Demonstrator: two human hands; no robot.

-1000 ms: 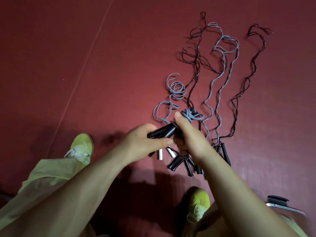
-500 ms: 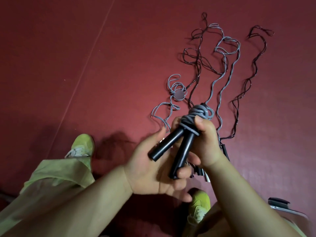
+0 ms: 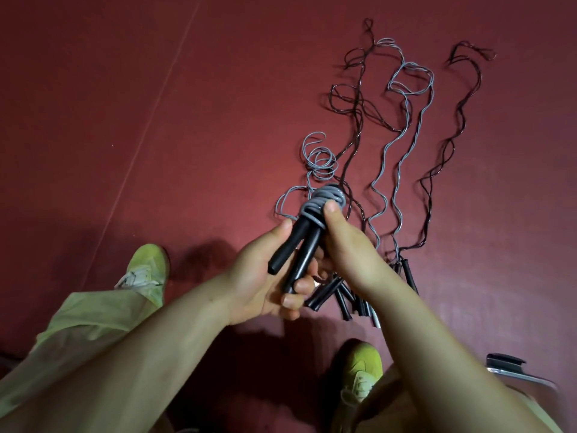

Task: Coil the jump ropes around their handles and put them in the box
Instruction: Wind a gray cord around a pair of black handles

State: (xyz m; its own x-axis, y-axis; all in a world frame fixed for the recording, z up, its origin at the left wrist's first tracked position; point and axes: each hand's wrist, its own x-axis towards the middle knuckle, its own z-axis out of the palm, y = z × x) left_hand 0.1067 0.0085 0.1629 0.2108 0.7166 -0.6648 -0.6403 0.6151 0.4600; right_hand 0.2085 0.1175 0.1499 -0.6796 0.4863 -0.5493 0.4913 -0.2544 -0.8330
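Winding grey rope around two black handles. Left hand holding handles, right hand pinching coil above. Next: wrap loose rope hanging beyond.

We see a dim, warm-toned picture: the red floor is brightest mid-frame and darkens toward the corners. Soft dark shadows pool beneath the arms, near the shoes. The forearms look slightly soft at the bottom edge, and the wide lens bends the floor seam
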